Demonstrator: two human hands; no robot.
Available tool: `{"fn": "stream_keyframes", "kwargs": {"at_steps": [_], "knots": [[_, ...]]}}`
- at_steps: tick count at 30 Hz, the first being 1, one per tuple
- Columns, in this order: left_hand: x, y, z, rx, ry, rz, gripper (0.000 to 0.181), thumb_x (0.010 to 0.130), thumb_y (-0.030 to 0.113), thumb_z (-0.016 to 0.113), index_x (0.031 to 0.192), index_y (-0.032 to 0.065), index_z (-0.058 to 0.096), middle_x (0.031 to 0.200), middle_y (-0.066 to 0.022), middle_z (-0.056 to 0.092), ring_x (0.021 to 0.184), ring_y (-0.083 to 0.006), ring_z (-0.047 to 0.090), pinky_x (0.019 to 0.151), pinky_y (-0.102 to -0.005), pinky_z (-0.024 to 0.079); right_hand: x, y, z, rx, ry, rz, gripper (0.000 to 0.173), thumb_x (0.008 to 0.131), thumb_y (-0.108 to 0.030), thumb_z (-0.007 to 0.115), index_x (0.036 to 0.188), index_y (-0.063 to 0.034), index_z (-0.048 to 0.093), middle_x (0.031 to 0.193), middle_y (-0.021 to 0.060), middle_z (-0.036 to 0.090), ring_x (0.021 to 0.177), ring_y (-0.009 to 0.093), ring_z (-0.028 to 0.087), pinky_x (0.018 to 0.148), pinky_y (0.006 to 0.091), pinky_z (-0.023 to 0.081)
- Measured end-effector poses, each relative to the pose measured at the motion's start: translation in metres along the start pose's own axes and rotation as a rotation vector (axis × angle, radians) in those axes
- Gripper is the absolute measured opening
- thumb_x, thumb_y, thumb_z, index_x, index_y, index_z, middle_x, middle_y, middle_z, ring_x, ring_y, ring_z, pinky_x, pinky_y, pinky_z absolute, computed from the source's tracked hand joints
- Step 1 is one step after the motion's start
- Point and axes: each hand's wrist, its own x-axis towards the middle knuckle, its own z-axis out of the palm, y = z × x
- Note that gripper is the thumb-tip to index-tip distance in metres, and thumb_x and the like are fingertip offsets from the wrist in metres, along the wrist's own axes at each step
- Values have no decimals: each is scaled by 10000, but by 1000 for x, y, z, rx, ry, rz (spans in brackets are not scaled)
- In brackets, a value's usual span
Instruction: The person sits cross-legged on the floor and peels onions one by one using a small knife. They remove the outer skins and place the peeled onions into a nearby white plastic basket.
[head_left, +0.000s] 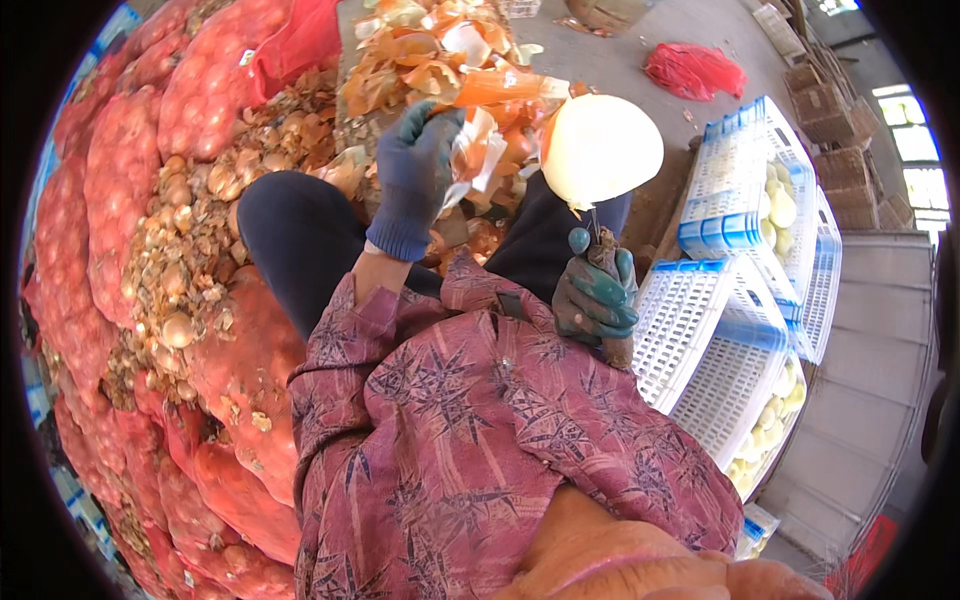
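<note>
My left hand, in a blue-grey knitted work glove, is curled above the pile between my knees. A strip of onion skin, orange with white edges, hangs at its fingers. My right hand, in a green-coated glove, grips the wooden handle of a knife. Its thin blade points away from me. A large, pale peeled onion sits at the blade's tip; how the two join is hidden. Loose onion skins heap up in front of me.
Red mesh sacks of onions and loose unpeeled onions lie on my left. White-and-blue plastic crates stand on my right, some with peeled onions inside. A red bag lies on the floor ahead; wicker baskets are stacked beyond.
</note>
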Motion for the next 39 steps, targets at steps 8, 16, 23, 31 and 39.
{"fn": "stream_keyframes", "kwargs": {"at_steps": [8, 16, 23, 31, 39], "knots": [[13, -29, -17, 966, -144, 10, 302, 908, 220, 686, 1158, 52, 692, 989, -147, 698, 817, -244, 661, 762, -328, 520, -17, -9, -1, 18, -197, -75, 617, 1060, -226, 456, 1527, 57, 170, 929, 201, 641, 612, 202, 710, 479, 307, 623], [-6, -13, 8, 1100, -176, 558, 678, 850, 199, 762, 1432, 17, 466, 1390, -216, 527, 1251, -374, 540, 1049, -428, 442, -27, -11, 15, -268, 102, -287, 581, 1059, -221, 441, 1518, 48, 208, 881, 148, 585, 510, 154, 604, 414, 264, 533], [-25, -11, -20, 343, -35, 220, 520, 865, 152, 778, 1316, -8, 576, 1126, -96, 659, 985, -153, 634, 871, -288, 523, 21, 9, 20, -939, 759, -409, 522, 1025, -318, 516, 1407, 24, 421, 816, 62, 595, 445, 92, 477, 368, 215, 402], [-46, 5, 1, 846, -121, 285, 482, 863, 319, 777, 1173, -26, 648, 1053, -136, 700, 914, -203, 702, 788, -298, 555, 55, 10, -13, -333, 439, -214, 415, 1065, -300, 432, 1330, 18, 459, 922, 105, 597, 540, 97, 516, 380, 216, 442], [-29, 3, 9, 781, -54, 171, 401, 813, 347, 791, 1019, 18, 690, 795, -131, 684, 694, -301, 676, 636, -397, 516, 59, 13, -21, -179, 334, -163, 455, 1079, -285, 377, 1371, 64, 374, 954, 137, 568, 574, 115, 540, 396, 211, 474]]}}
